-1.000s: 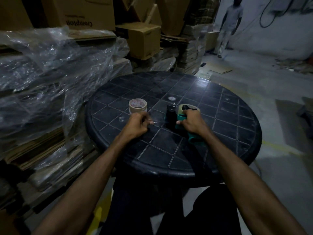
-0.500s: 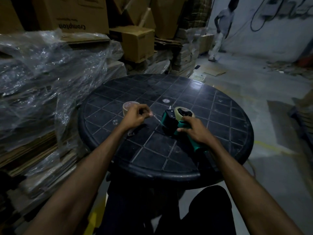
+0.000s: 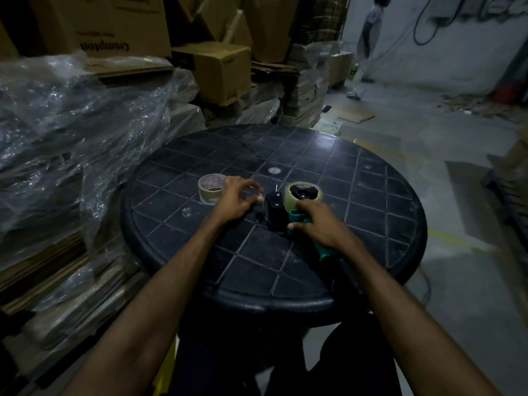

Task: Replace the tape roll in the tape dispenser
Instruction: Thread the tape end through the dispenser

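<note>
Far left, stacks of flattened cardboard [image 3: 57, 252] lie under crinkled clear plastic wrap [image 3: 71, 132], with brown boxes [image 3: 223, 72] piled behind. On the round dark desk [image 3: 385, 224], a spare tape roll [image 3: 211, 189] lies flat toward its left side. Just beside it, the left hand [image 3: 235, 202] hovers with fingers loosely curled; whether its grip pinches the tape end is too blurred to tell. Next comes the tape dispenser [image 3: 275, 214], lying on the desk near the middle, with a clear tape roll [image 3: 303, 192] seated on its hub. The right hand [image 3: 320, 224] wraps its grip round the dispenser's green handle. Far right, a person [image 3: 364, 47] stands by the pale wall.
</note>
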